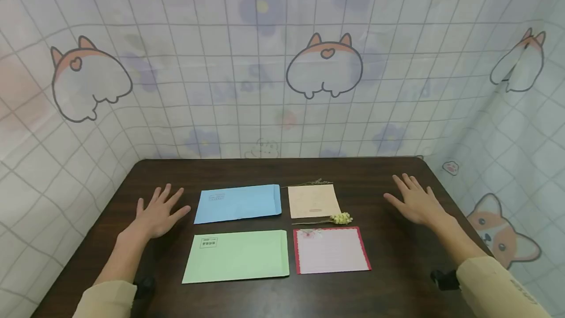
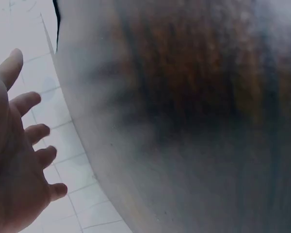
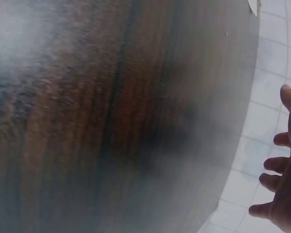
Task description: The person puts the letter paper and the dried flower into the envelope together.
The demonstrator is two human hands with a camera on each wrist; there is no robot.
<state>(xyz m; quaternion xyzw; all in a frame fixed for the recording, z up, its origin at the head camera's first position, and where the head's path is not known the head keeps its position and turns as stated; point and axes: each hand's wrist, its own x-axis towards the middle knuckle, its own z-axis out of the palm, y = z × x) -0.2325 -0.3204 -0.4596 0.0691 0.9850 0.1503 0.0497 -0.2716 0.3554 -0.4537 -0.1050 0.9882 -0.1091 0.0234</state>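
My left hand (image 1: 155, 214) is spread, palm down, over the left side of the dark table, holding nothing. To its right lie a blue envelope (image 1: 238, 204) and, nearer me, a light green envelope (image 1: 236, 257). On the right side my right hand (image 1: 416, 201) also has its fingers spread, with nothing in it. Between the hands lie a tan square card or envelope (image 1: 313, 201) and a pink-white note sheet (image 1: 332, 251) with a red border. A dried sprig with a pale yellow flower head (image 1: 342, 218) lies between those two. Another thin dried sprig (image 1: 319, 182) lies along the tan piece's far edge.
The dark wooden table (image 1: 247, 298) ends at a patterned, gridded cloth backdrop (image 1: 212, 107) behind and at both sides. Black wrist-worn devices show near the left sleeve (image 1: 108, 298) and the right sleeve (image 1: 494, 283).
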